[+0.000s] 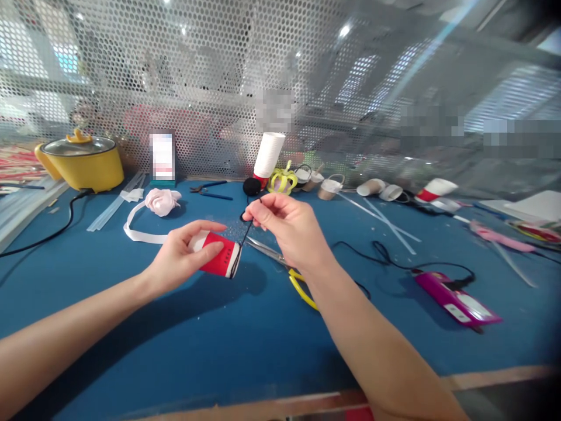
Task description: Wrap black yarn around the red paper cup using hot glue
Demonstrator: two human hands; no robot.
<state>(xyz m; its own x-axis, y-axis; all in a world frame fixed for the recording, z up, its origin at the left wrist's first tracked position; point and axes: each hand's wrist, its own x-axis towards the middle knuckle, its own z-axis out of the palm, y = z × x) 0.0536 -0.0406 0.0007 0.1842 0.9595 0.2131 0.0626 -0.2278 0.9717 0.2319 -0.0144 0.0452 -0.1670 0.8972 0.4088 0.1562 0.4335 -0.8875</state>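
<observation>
Left hand (184, 257): you are gripping the red cup (217, 257) sideways; keep it steady.
Right hand (289, 231): you are pinching the black strip (246, 231); keep it taut.

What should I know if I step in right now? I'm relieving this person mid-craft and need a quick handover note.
Left hand: grips the red paper cup on its side above the blue table.
Right hand: pinches a thin black strand that runs to the cup's rim.
Nearby: scissors under the right wrist, magenta glue gun to the right, black pompom behind.
Done: strand meets the rim.
Left: whether it is fixed cannot be told; check.
</observation>
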